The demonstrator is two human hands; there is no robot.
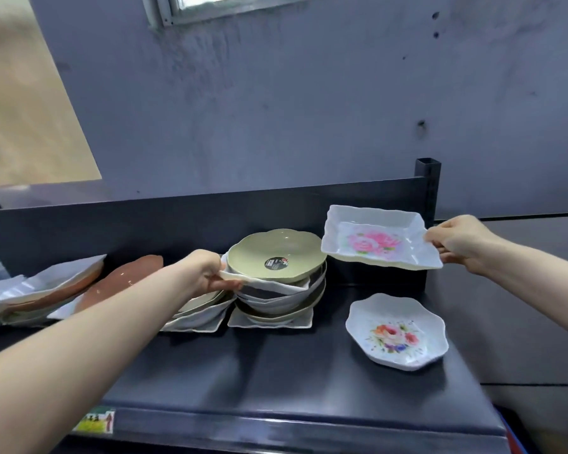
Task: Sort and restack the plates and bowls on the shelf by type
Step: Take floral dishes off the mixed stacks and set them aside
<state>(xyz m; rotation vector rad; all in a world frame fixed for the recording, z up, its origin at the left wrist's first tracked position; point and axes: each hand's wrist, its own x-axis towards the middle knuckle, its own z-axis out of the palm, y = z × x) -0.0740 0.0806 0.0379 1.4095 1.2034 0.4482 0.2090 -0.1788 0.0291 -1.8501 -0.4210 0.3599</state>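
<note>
R hand (463,244) is pinching the square rose plate (379,237) by its rim, holding it above the shelf (276,371), over the scalloped floral plate (396,332); L hand (207,271) is gripping a white dish (232,277) by its rim in the mixed stack (276,290).

Nothing can be read; the round black sticker (277,263) on the green plate (259,250) carries print too small; the label (95,420) on the shelf (276,371) edge is blurred.

Behind everything you see a scuffed grey wall (309,109), a window frame (210,8) at the top edge, a tan surface (20,109) upper left, and a small picture sticker (94,421) lower left.
</note>
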